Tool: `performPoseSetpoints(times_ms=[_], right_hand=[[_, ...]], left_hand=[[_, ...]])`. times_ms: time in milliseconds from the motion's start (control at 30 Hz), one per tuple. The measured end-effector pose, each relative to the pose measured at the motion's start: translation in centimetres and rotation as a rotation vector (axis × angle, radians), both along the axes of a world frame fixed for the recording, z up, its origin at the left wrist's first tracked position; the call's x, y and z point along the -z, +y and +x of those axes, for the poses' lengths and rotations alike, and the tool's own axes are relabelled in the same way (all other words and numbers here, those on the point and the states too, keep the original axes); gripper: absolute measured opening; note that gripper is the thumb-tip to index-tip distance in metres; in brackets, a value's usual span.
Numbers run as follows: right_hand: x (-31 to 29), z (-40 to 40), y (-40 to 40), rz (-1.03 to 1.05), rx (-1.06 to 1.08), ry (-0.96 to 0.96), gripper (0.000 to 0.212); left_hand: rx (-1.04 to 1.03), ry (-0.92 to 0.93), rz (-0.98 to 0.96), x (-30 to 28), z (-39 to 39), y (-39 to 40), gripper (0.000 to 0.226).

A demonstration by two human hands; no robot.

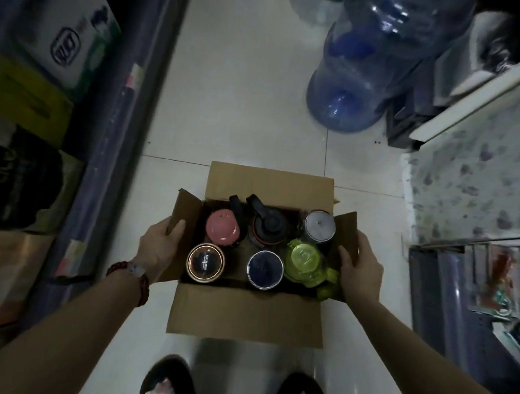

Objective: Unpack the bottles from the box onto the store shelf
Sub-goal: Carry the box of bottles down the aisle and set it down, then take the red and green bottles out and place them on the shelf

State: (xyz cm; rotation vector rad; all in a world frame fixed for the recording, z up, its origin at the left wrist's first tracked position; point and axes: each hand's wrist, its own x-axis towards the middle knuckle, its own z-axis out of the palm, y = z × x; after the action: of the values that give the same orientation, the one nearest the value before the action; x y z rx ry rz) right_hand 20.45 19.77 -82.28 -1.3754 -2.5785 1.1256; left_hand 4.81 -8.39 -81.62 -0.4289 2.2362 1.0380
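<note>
Bottles (266,246) stand in the open box (245,316), six of them. Your left hand (161,245) grips its left flap, and your right hand (359,268) grips its right flap.

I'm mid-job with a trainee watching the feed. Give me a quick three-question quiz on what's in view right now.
1. How many bottles stand in the cardboard box?
2. True or false: the left hand and the right hand each grip a side flap of the box.
3. Which bottle sits nearest the right hand? A) pink-lidded bottle B) green bottle C) bronze-rimmed bottle

Key:
1. Six, in two rows of three; none unpacked yet.
2. True; neither hand touches a bottle.
3. B, the green bottle in the near right corner.
</note>
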Motion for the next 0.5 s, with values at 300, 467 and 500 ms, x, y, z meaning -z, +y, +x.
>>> performPoseSetpoints(times_ms=[300, 467, 500], right_hand=[[3.4, 1.0, 2.2, -0.004, 0.01, 0.012, 0.042], [4.5, 1.6, 3.2, -0.013, 0.098, -0.109, 0.064], [4.3, 1.7, 3.3, 0.056, 0.088, -0.137, 0.069]], left_hand=[[-0.02, 0.138, -0.025, 3.5, -1.6, -1.7, 0.034], [0.018, 0.272, -0.267, 3.8, -1.4, -1.4, 0.069], [0.057, 0.325, -0.301, 3.4, -1.5, -1.1, 0.07]])
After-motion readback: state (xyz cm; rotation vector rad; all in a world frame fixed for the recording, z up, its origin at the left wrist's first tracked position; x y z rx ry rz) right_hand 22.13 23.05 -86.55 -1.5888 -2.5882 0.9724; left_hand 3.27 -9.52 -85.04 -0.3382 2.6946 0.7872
